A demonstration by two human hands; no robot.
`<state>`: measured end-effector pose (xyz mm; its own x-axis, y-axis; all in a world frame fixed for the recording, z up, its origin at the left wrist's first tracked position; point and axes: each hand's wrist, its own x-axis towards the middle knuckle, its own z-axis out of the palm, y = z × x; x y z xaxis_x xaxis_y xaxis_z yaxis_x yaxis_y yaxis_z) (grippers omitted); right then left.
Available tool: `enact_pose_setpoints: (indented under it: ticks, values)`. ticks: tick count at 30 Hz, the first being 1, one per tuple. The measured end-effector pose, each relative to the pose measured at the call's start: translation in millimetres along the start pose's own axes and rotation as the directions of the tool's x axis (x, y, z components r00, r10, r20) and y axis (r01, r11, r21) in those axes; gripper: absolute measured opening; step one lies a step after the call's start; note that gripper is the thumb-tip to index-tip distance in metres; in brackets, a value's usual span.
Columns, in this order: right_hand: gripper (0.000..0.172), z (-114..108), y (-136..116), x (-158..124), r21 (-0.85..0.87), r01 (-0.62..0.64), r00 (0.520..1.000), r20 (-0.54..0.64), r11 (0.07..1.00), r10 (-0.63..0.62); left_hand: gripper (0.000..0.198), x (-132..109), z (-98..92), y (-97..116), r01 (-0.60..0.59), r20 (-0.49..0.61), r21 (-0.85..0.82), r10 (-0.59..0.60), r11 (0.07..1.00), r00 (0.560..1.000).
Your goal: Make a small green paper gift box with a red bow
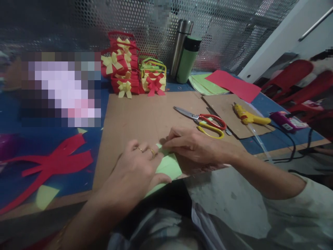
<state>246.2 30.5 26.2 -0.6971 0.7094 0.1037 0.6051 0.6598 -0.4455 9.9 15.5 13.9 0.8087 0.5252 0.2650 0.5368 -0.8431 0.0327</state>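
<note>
A piece of light green paper [170, 166] lies at the front edge of a brown cardboard sheet [135, 114], partly covered by both hands. My left hand [137, 165], with rings on its fingers, grips it from the left, fingers curled over the top and thumb along its near side. From the right, my right hand [195, 144] has its fingers pinched together at the paper's far edge; the fingertips are partly hidden. Just beyond my right hand lie scissors [186, 113] with one red and one yellow handle, their blades pointing away to the left.
Red paper baskets [125, 69] with yellow bows and yellow-green ones [156, 81] stand behind. Nearby are a steel flask [179, 45], a green bottle [187, 62] and coloured sheets [231, 83]. At right lies a yellow glue gun [249, 116] with its cord; at left, red paper cutouts [59, 161].
</note>
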Motion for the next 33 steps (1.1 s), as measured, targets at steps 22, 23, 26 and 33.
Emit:
enact_pose_setpoints:
  ticks: [22, 23, 26, 33]
  values:
    - [0.012, 11.0, -8.2, 14.3, -0.057, -0.315, 0.949, 0.009, 0.947, 0.316, 0.037, -4.9, 0.7, -2.0, 0.004, 0.000, 0.029, -0.004, 1.000, 1.000]
    - [0.011, 11.0, -8.5, 15.0, -0.067, -0.317, 0.948, 0.010, 0.946, 0.318, 0.037, -5.1, 0.4, -1.8, 0.004, 0.007, 0.031, -0.005, 0.999, 1.000]
    - [0.010, 10.2, -9.3, 16.6, -0.091, -0.310, 0.950, 0.011, 0.946, 0.312, 0.037, -4.7, -0.3, -0.5, 0.011, 0.021, 0.033, -0.012, 0.999, 1.000]
    - [0.011, 9.3, -9.9, 15.4, -0.073, -0.294, 0.955, 0.008, 0.953, 0.295, 0.043, 2.5, 0.5, 3.3, 0.005, 0.017, 0.056, -0.006, 0.998, 1.000]
